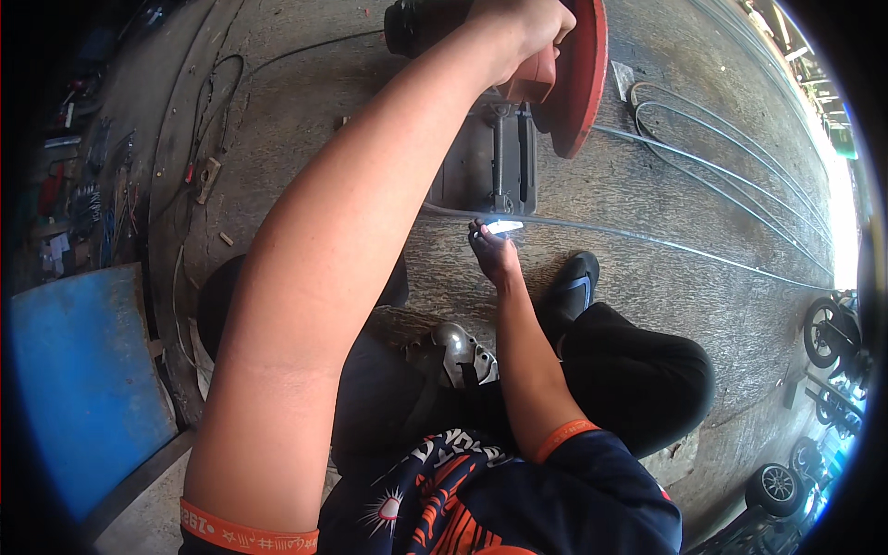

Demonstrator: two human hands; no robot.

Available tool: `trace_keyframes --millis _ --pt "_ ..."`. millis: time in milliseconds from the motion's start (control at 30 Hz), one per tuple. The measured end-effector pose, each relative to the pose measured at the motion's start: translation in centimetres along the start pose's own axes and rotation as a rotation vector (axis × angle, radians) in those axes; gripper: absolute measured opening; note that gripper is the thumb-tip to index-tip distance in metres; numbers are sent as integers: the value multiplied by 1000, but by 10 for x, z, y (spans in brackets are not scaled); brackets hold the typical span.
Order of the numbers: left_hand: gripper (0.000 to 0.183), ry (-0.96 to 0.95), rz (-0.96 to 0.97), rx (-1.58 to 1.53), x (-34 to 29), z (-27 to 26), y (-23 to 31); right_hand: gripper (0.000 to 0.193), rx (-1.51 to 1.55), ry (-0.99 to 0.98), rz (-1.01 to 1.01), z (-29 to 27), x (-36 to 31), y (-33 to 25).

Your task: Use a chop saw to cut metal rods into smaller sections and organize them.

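My left hand (pixel 529 26) reaches far forward and is closed round the handle of a cut-off saw, with its red round guard (pixel 592 79) just right of my fingers. The saw head is raised over a dark metal base (pixel 467 166) with a clamp screw (pixel 499 157). At the near end of the base, my right hand (pixel 492 252), its fingers dark, is closed at a small bright white flat piece (pixel 504 226); glare hides what kind it is. A thin metal rod (pixel 638 239) runs past my fingertips, across the base's near end and off to the right.
More long rods and a bent loop of rod (pixel 666 102) lie on the worn floor at the right. A black cable (pixel 305 46) trails left from the saw. A blue panel (pixel 88 370) stands at the left. My shoe (pixel 572 285) and a silver rounded metal part (pixel 455 350) are close by.
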State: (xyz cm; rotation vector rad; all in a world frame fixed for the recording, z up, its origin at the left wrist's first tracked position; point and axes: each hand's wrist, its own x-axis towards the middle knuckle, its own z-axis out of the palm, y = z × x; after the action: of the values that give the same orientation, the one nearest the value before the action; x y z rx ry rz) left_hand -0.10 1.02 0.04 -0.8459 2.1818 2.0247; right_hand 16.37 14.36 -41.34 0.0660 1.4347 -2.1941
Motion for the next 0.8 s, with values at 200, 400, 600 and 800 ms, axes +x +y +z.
trace_keyframes --millis 200,400,600,800 --pt "12 9 4 -26 3 2 -5 27 -336 454 13 25 -3 -10" --pt "12 47 6 -9 0 3 -5 26 -1150 612 -269 32 -18 -14" --pt "10 -30 -22 36 6 -5 8 42 26 529 447 0 -5 -9" --pt "16 -135 67 42 3 -16 16 55 1052 140 1027 -26 14 3"
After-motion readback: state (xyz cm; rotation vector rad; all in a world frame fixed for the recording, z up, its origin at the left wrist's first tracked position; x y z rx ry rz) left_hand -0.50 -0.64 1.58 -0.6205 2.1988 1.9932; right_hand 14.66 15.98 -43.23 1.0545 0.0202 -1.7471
